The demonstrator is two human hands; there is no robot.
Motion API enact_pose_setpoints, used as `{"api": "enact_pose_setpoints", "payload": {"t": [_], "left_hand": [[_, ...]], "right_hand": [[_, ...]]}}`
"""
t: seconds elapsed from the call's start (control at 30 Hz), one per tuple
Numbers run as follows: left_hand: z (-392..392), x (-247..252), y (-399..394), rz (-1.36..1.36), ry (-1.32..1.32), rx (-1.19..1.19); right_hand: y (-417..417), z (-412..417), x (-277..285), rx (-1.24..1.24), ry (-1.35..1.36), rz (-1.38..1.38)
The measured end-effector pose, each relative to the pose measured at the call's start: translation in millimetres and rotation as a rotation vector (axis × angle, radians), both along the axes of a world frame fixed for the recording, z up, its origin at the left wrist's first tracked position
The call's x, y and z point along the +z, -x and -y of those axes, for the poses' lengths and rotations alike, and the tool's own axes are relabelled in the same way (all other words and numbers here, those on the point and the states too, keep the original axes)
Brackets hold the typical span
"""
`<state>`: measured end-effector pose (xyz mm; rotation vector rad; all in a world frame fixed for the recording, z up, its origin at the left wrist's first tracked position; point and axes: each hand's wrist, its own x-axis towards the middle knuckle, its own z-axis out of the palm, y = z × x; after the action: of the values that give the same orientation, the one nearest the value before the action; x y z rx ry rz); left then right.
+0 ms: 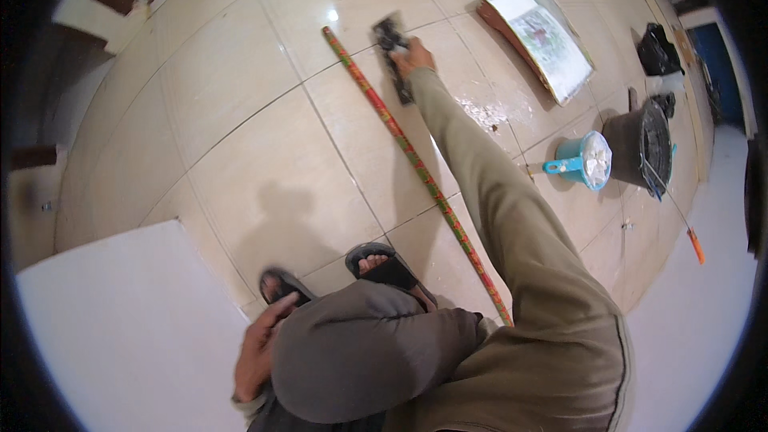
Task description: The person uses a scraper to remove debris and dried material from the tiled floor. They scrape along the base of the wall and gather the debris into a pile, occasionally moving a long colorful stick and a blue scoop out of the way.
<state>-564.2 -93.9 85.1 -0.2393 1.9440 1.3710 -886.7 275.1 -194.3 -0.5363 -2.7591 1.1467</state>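
My right hand point(414, 57) grips a dark, stained plastering trowel point(391, 33) just above the tiled floor, blurred as if in motion. Beside it, to the left, a long pole point(393, 126) with a red and green pattern lies across the tiles, its near end reaching my leg. My left hand point(257, 348) rests against the side of my bent knee point(348, 354). One finger points outward and the others are partly hidden; I see nothing held in it.
A paint tray point(564, 66) smeared with white stands at upper right. A turquoise dipper point(579, 159) of white lumps touches a black bucket point(636, 147). A roller's orange handle point(695, 246) sticks out from there. Black plastic bags point(659, 51) and white splatter point(483, 111) lie nearby.
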Motion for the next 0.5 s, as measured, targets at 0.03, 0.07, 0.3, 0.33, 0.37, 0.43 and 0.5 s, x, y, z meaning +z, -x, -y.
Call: {"api": "enact_pose_setpoints", "payload": {"t": [0.03, 0.07, 0.3, 0.33, 0.37, 0.43, 0.5], "left_hand": [[1.2, 4.4, 6.6, 0.034, -0.007, 0.106], [-2.5, 16.8, 23.9, -0.012, 0.023, 0.115], [-53.1, -17.2, 135.1, -0.157, -0.043, -0.336], [-57.5, -22.5, 149.4, -0.176, -0.062, -0.439], [-62.0, -34.2, 163.5, -0.213, -0.051, -0.479], [-81.8, -71.6, 187.2, -0.290, -0.089, -0.582], [-97.8, -105.3, 208.2, -0.381, -0.003, -0.583]], "right_hand": [[19.2, 0.9, -6.8, 0.034, -0.017, -0.011], [31.3, 10.3, -7.7, 0.018, -0.025, 0.070], [-22.5, -23.3, -28.8, -0.343, 0.015, 0.110], [-37.0, -30.4, -34.4, -0.369, -0.007, 0.107], [-76.0, -50.9, -36.8, -0.415, 0.073, 0.094], [-121.9, -77.1, -35.8, -0.493, -0.049, 0.073], [-158.4, -75.0, -39.9, -0.564, -0.095, 0.066]]}}
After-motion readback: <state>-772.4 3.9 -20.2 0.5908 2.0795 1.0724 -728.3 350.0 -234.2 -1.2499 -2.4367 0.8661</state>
